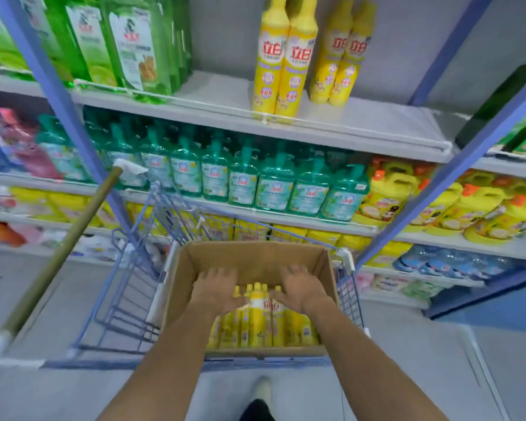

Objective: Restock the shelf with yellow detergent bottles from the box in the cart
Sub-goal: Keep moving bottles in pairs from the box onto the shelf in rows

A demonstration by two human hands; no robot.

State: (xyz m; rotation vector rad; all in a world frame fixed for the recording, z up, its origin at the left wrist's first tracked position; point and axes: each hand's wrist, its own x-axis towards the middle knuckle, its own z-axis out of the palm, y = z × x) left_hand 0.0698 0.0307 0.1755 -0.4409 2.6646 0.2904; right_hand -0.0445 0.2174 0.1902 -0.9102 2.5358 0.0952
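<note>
item: yellow detergent bottles (260, 317), one lot, standing upright with caps up, packed against the near wall of the cardboard box (255, 253). the far part of the box shows only bare inner wall. the box sits in the right end of the blue wire cart (128, 299).

handling, as i judge it: full bottles, so fairly heavy for their slim shape. stiff plastic, not fragile. glossy wrap likely slick. best hold is round the narrow neck under the cap to draw one up, then round the body to carry it.

my left hand (214, 287) and my right hand (298, 288): both palm down inside the box above the caps, fingers straight and spread apart, clamped on nothing. one bottle stands higher than the rest, between my two thumbs. i cannot tell whether my palms touch the caps.

destination: upper shelf (392, 129), holding four shelved yellow bottles (283, 56) in two pairs, with bare board on both sides.

neighbours: green bottles (134, 44) on the left of the same shelf; teal pump bottles (274, 183) one level down; yellow jugs (386, 192) with orange caps to their right.

not legible: the bottle count, as my hands and forearms cover part of the lot; the box floor; small print on the labels, blurred. a wooden pole (58, 256) leans across the left, its lower end cut off by the frame edge.
</note>
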